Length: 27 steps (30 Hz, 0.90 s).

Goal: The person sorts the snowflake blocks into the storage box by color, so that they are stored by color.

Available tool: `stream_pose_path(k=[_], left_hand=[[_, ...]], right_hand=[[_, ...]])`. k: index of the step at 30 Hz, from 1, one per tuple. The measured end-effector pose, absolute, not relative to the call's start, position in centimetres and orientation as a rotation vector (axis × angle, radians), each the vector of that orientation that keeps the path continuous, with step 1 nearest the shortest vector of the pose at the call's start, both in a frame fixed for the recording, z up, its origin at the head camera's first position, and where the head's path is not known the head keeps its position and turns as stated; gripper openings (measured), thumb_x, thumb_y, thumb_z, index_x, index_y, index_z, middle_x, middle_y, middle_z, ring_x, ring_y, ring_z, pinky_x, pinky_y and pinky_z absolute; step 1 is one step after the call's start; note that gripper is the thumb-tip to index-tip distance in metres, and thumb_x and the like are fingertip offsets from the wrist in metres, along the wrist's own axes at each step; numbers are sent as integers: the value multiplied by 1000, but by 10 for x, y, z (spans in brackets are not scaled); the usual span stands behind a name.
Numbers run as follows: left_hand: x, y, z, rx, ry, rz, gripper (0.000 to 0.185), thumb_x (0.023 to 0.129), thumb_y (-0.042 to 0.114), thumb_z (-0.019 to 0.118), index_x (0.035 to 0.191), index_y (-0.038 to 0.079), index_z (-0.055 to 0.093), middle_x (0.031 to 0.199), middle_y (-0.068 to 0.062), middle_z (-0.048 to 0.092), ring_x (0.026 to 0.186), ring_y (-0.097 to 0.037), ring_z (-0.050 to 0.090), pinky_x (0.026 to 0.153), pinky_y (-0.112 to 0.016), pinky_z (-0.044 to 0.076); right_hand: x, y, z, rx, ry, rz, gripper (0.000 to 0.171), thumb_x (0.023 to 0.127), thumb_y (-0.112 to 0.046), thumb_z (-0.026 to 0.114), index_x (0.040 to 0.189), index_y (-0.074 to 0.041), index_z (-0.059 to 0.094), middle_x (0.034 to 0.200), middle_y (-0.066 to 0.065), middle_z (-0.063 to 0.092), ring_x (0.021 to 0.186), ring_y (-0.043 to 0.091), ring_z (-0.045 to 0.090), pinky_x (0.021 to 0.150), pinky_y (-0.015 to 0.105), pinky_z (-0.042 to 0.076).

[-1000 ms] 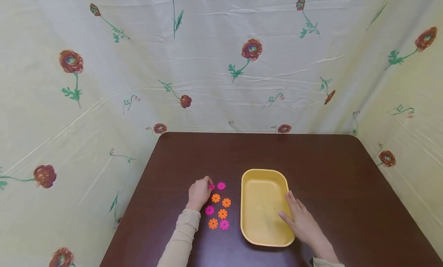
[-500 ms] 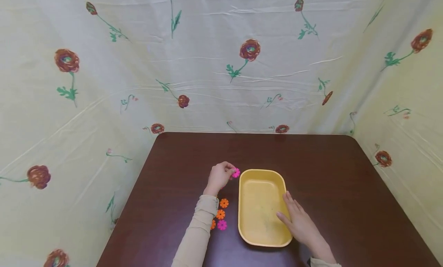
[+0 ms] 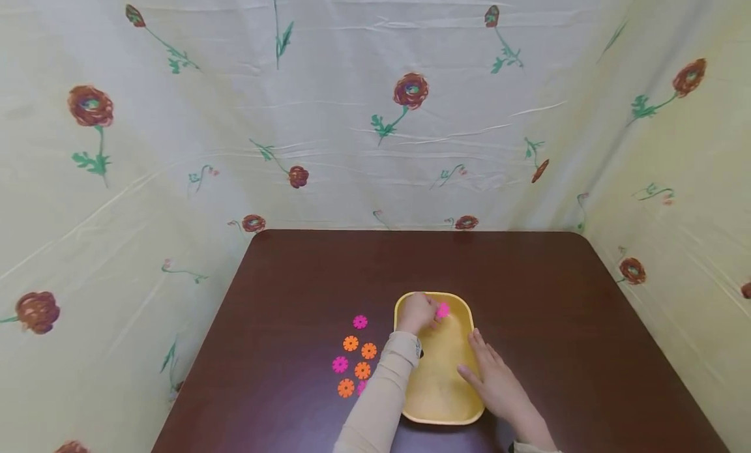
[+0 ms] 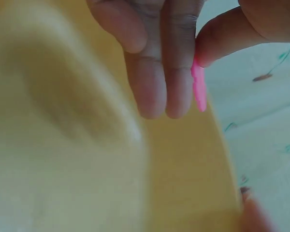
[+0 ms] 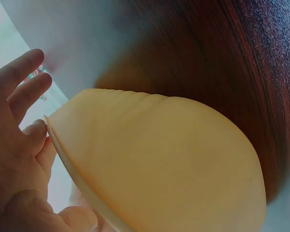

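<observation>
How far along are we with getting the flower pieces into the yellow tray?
Nothing shows inside the yellow plastic tray yet. The left hand pinches one pink flower-shaped disc over it; the right hand steadies the rim. Six or seven pink and orange discs remain on the dark wooden table.

Left hand [image 3: 418,311]: reaching forward on a beige-sleeved arm, fingers curling, thumb and fingertips [image 4: 179,104] pinching a flat pink piece. Right hand [image 3: 495,378]: lying low, palm down, fingers extending straight and slightly spreading, thumb angling inward, wrist bending gently.
</observation>
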<state>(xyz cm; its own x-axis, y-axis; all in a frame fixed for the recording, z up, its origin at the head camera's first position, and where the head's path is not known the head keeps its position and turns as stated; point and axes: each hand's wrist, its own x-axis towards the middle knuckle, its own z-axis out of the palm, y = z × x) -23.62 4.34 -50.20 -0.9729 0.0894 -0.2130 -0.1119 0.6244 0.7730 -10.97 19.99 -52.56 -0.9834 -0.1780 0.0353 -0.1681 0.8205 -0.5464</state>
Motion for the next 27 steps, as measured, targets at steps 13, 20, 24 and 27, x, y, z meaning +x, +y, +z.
stream_pose_path(k=[13, 20, 24, 27], left_hand=[[-230, 69, -532, -69, 2636, 1012, 33, 86, 23, 60, 56, 11, 67, 51, 0, 63, 46, -14, 62, 46, -22, 38], [-233, 71, -540, -94, 2696, 924, 34, 82, 19, 62, 49, 12, 65, 46, -1, 59, 40, -11, 56, 44, -24, 37], [-235, 75, -542, -96, 2727, 895, 25, 73, 10, 67, 49, 12, 62, 43, -1, 57, 36, -10, 52, 41, -25, 38], [-234, 77, -541, -101, 2740, 881, 28, 75, 14, 67, 48, 12, 60, 43, -2, 57, 36, -11, 53, 41, -25, 39]], right_hand=[[-110, 197, -526, -246, 2985, -917, 65, 91, -35, 54, 142, -4, 28, 149, 12, 23, 128, 44, 31, 100, 56, 26], [-110, 195, -527, -242, 3003, -898, 65, 91, -34, 54, 142, -3, 29, 149, 12, 23, 127, 42, 33, 99, 56, 28], [-111, 197, -527, -245, 3022, -895, 64, 90, -33, 55, 141, -3, 30, 148, 12, 25, 127, 43, 34, 99, 55, 28], [-111, 200, -528, -250, 3020, -883, 65, 90, -35, 55, 141, -3, 30, 148, 13, 25, 127, 43, 34, 99, 55, 29]])
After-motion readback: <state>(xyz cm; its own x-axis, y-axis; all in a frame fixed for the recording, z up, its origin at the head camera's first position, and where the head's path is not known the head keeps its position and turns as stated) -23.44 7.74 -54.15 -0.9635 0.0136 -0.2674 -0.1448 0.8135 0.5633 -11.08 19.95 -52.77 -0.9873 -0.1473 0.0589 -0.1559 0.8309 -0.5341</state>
